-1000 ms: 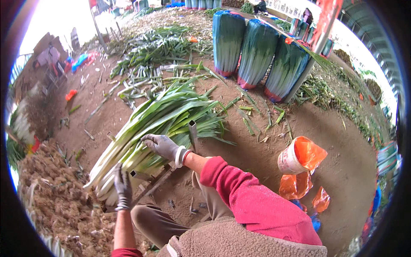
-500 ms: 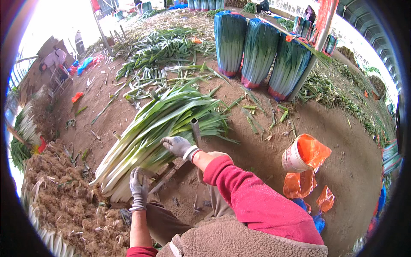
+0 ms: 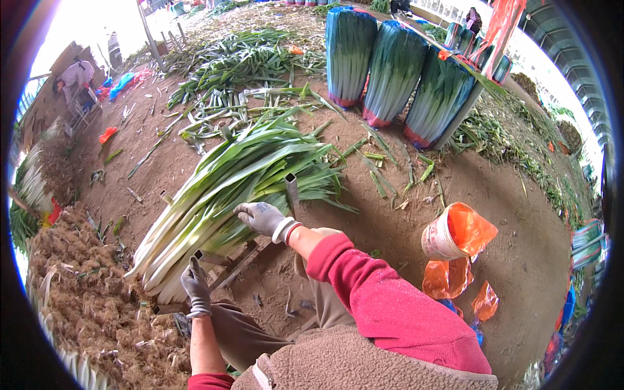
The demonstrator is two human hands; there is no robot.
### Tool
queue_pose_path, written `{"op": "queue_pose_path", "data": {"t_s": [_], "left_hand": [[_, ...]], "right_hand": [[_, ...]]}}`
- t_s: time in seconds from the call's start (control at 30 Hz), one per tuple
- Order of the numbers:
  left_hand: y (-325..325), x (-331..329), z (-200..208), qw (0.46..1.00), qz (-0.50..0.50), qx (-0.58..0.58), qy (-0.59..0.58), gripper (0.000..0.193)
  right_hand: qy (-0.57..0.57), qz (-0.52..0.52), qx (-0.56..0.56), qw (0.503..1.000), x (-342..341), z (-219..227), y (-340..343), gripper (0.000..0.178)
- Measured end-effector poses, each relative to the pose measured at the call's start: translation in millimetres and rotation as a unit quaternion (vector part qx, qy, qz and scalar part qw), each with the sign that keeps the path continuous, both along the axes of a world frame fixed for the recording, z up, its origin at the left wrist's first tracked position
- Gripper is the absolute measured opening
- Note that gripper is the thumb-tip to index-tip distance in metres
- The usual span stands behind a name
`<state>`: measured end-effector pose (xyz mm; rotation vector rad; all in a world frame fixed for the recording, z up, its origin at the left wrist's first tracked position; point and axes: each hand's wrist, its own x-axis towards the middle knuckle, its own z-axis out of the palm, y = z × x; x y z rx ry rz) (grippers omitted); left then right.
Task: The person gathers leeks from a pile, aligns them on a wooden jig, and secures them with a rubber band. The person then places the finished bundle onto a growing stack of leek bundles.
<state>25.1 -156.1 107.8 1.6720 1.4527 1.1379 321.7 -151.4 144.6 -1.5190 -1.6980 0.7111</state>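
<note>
A large pile of leeks (image 3: 214, 188) lies slantwise on a low metal rack (image 3: 292, 195), white ends toward the lower left and green leaves toward the upper right. My right hand (image 3: 261, 218), in a grey-white glove, is at the pile's near side with fingers stretched out over the leaves. My left hand (image 3: 196, 287), also gloved, is beside the white ends, close to a short square post of the rack. Its fingers point up and appear extended, with nothing visible in them. Whether either hand touches the leeks is hard to tell.
Trimmed roots (image 3: 110, 305) are heaped at lower left. Three wrapped leek bundles (image 3: 396, 71) stand at the back right by a slanted pole (image 3: 478, 84). A white bucket (image 3: 438, 238) with orange plastic lies to the right. Loose leaves (image 3: 240, 62) cover the ground behind.
My left hand has moved down and left, away from the leeks, uncovering the short post. My right hand has shifted slightly left and up. The whole view has shifted a little.
</note>
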Motion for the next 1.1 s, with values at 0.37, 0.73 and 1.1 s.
{"op": "queue_pose_path", "data": {"t_s": [0.37, 0.73, 1.1], "left_hand": [[-3.2, 0.4, 4.9, 1.0, -0.019, -0.001, -0.022, 0.068], [-0.8, -11.1, -26.4, 0.971, -0.154, -0.172, 0.057, 0.034], [-12.4, -6.0, -13.6, 0.946, -0.232, -0.118, 0.192, 0.033]], "right_hand": [[-0.005, 0.005, 0.0, 1.0, 2.2, -3.3, -0.9, 0.033], [-0.02, 0.015, -0.045, 0.999, 1.5, 2.9, -4.6, 0.037], [-0.023, 0.004, -0.039, 0.999, 3.7, 1.3, -7.6, 0.031]]}}
